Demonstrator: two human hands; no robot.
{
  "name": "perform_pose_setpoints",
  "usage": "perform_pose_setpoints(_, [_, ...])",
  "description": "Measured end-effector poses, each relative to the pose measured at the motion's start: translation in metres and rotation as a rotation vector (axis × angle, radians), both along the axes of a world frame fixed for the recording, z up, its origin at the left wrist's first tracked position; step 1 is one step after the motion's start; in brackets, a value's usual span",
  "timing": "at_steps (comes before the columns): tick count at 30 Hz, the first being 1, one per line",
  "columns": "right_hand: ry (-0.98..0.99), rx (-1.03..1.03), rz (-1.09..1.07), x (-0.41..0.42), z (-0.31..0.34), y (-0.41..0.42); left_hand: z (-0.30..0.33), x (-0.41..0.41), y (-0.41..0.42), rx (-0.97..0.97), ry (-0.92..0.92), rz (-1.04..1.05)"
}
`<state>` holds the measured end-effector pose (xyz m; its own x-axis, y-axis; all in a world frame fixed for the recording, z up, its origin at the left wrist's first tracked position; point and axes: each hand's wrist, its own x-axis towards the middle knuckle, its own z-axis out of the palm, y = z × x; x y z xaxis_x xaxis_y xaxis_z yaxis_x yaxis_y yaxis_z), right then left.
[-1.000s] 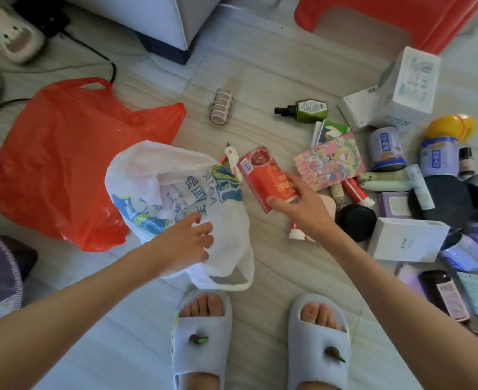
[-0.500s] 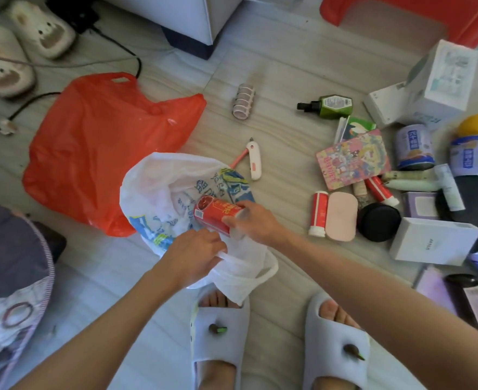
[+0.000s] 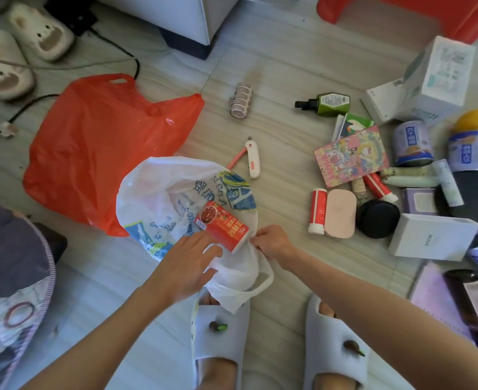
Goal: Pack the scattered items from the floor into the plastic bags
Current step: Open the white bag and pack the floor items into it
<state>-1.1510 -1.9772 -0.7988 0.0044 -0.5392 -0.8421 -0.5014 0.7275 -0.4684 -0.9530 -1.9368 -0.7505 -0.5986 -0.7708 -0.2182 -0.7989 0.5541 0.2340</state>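
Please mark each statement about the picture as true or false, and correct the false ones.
1. The red can lies at the white bag. True.
2. The right hand holds the can. False: it pinches the bag's edge.
3. The orange bag lies flat beside the white bag. True.
4. The green bottle is inside the white bag. False: it lies on the floor.
5. The left hand touches the white bag. True.

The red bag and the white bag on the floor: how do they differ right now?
The red plastic bag lies flat and untouched; the white plastic bag is puffed open, with both hands at its mouth and a red can lying there. The red one is plain; the white one carries blue print. Both are thin handled carrier bags, and they overlap on the floor.
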Motion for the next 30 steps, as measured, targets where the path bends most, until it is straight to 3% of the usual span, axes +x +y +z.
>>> perform_pose_setpoints(6, [0.204, -0.319, -0.059, -0.028, 0.006, -0.038, 0.003, -0.026, -0.009, 0.078, 0.008, 0.108])
perform_pose_setpoints(11, [0.136, -0.453, 0.035, -0.04, 0.019, -0.061, 0.006, -0.069, -0.013, 0.342, 0.186, 0.244])
perform_pose_setpoints(14, [0.089, -0.444, 0.012, -0.054, 0.024, -0.056, 0.016, -0.088, -0.023, 0.486, 0.142, 0.206])
perform_pose_setpoints(18, [0.333, -0.543, -0.204, -0.098, 0.026, -0.033, 0.034, -0.103, -0.062, 0.263, 0.192, 0.197])
perform_pose_setpoints(21, [0.553, -0.457, -0.226, -0.125, 0.019, -0.009, 0.022, -0.128, -0.098, 0.112, 0.107, 0.069])
perform_pose_setpoints(25, [0.594, -0.455, -0.086, -0.133, 0.004, 0.019, -0.013, -0.182, -0.122, 0.152, -0.089, -0.133])
perform_pose_setpoints(30, [0.574, -0.519, -0.02, -0.13, -0.016, 0.027, -0.047, -0.222, -0.112, 0.356, -0.096, -0.068])
